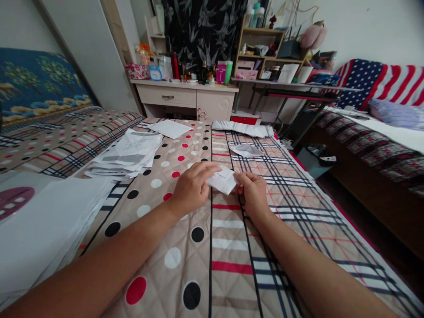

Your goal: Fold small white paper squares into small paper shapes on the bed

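A small folded white paper (223,180) is held between my two hands, just above or on the patterned bedspread (185,274). My left hand (193,187) has its fingers closed on the paper's left side, fingertips over the top edge. On the right corner, my right hand (254,191) pinches the paper between thumb and fingers. Faint printed lines show on the paper's upper face. Beyond it lies a loose curled white sheet (247,150). The undersides of both hands' grips are hidden.
At left are a stack of printed papers (127,152) and a larger pile of white sheets (62,225). Farther back lie a flat sheet (170,128) and a long white folded bundle (243,128). A cluttered dresser (182,95) stands behind the bed; the bed's edge drops away at right.
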A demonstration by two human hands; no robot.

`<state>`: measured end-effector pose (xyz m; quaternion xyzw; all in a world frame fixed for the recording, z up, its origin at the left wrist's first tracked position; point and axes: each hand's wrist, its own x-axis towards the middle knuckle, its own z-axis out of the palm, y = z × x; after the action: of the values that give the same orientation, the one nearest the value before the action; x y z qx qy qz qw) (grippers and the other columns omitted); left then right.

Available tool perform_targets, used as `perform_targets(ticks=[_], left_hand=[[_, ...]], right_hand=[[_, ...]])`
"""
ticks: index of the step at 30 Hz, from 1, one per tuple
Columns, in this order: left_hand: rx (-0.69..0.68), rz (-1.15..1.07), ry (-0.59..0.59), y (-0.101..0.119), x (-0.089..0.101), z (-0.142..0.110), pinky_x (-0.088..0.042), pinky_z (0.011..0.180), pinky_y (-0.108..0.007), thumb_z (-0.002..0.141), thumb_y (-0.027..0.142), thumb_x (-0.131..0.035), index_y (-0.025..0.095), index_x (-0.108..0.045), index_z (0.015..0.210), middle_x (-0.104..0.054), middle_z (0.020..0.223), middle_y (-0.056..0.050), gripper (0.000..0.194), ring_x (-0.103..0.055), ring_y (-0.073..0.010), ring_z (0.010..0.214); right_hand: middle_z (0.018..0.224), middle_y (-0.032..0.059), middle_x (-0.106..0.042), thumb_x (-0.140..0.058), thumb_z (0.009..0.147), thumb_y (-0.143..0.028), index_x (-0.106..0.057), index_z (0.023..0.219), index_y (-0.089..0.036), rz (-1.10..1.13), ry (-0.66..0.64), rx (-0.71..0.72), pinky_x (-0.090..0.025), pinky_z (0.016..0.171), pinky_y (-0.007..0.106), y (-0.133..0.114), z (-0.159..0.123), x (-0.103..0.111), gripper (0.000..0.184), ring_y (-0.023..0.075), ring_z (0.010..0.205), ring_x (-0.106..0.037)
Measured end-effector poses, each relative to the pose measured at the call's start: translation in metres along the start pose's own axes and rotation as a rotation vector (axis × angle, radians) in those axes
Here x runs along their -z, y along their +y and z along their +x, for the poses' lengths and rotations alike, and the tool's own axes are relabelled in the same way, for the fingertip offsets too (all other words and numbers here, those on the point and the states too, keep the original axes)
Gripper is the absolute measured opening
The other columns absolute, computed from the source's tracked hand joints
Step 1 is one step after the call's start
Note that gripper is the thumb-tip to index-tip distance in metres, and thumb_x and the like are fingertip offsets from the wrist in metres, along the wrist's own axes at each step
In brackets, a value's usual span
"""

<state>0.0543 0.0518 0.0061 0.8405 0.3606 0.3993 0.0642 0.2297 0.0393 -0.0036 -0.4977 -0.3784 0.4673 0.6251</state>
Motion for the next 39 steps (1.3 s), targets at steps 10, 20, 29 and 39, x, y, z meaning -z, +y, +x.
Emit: perform_targets(ticks=[10, 20, 29, 39], left_hand=[[-0.083, -0.122, -0.008, -0.008, -0.012, -0.006, -0.055, 0.084, -0.031, 0.081, 0.001, -0.046, 0.017, -0.066, 0.116, -0.072, 0.109, -0.008, 0.043, -0.069, -0.0192, 0.096], [0.75, -1.189, 0.105, 0.008, -0.025, -0.001, -0.053, 0.074, -0.029, 0.069, 0.03, -0.077, 0.011, -0.07, 0.096, -0.075, 0.088, -0.008, 0.034, -0.068, -0.0175, 0.075], [0.911, -1.078, -0.06, 0.008, -0.01, 0.003, -0.049, 0.053, -0.021, 0.067, 0.042, -0.078, 0.013, -0.072, 0.091, -0.071, 0.074, -0.005, 0.038, -0.062, -0.0124, 0.059], [0.892, -1.12, -0.124, -0.009, -0.007, 0.002, -0.052, 0.058, -0.021, 0.064, 0.033, -0.081, 0.015, -0.073, 0.098, -0.074, 0.086, -0.006, 0.039, -0.065, -0.0125, 0.065]], right_hand=[[0.048, -0.0024, -0.051, -0.066, 0.074, -0.044, -0.054, 0.054, -0.016, 0.016, -0.098, -0.021, -0.029, 0.04, 0.02, 0.002, -0.005, -0.005, 0.036, 0.0064, 0.039, -0.039], [0.072, -0.0012, -0.06, -0.076, 0.066, -0.042, -0.061, 0.083, -0.016, 0.019, -0.137, 0.064, -0.037, 0.049, 0.02, -0.003, -0.004, -0.007, 0.034, 0.0091, 0.058, -0.05], [0.059, -0.0019, -0.057, -0.076, 0.063, -0.037, -0.061, 0.066, -0.015, -0.138, -0.311, 0.024, -0.032, 0.049, 0.022, -0.001, 0.007, 0.003, 0.026, 0.0094, 0.052, -0.046], [0.064, 0.0005, -0.061, -0.073, 0.067, -0.042, -0.066, 0.074, -0.014, -0.16, -0.393, -0.048, -0.036, 0.052, 0.024, 0.002, 0.012, 0.008, 0.03, 0.0102, 0.055, -0.049]])
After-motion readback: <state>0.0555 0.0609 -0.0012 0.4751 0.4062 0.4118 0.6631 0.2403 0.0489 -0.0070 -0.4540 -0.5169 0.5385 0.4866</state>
